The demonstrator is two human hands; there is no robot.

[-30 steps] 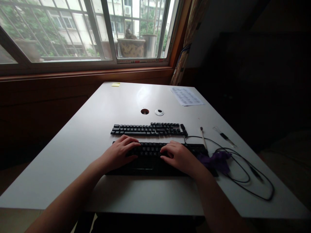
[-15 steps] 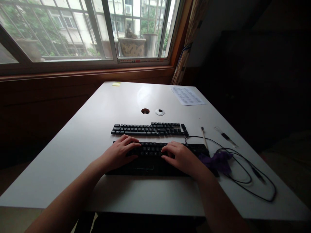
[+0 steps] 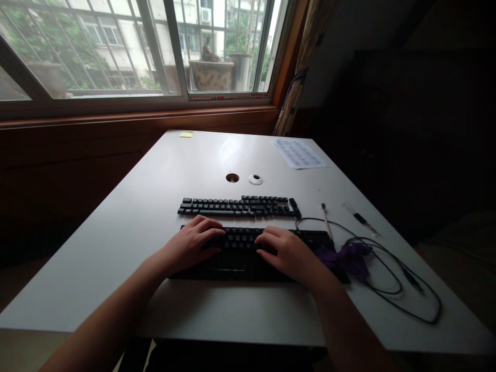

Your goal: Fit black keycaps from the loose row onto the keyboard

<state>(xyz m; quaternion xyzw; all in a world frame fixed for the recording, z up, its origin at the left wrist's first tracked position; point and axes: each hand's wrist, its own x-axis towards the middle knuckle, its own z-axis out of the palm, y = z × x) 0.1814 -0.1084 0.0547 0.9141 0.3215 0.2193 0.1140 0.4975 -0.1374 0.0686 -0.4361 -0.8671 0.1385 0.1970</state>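
Observation:
A black keyboard [image 3: 232,275] lies near the front of the white table, with a block of keycaps on its upper middle. My left hand [image 3: 190,242] rests over its left part, fingers spread and reaching onto the keys. Over the middle right is my right hand [image 3: 284,252], fingers apart and bent a little, the tips at the keys; nothing shows in its grip. Both hands cover parts of the keyboard. Just behind it, loose black keycaps [image 3: 217,212] are laid out in rows. A purple cloth [image 3: 351,258] lies against the keyboard's right end.
A black cable [image 3: 399,310] loops over the table's right side. Near it lie a thin stick with a dark tip [image 3: 325,219] and a wire-ended tool [image 3: 362,219]. Printed papers [image 3: 300,154], a yellow note [image 3: 186,134] and a round table hole [image 3: 232,177] are farther back.
My right hand has shifted slightly to the left along the keys. My left hand stays in place over the left part of the keyboard.

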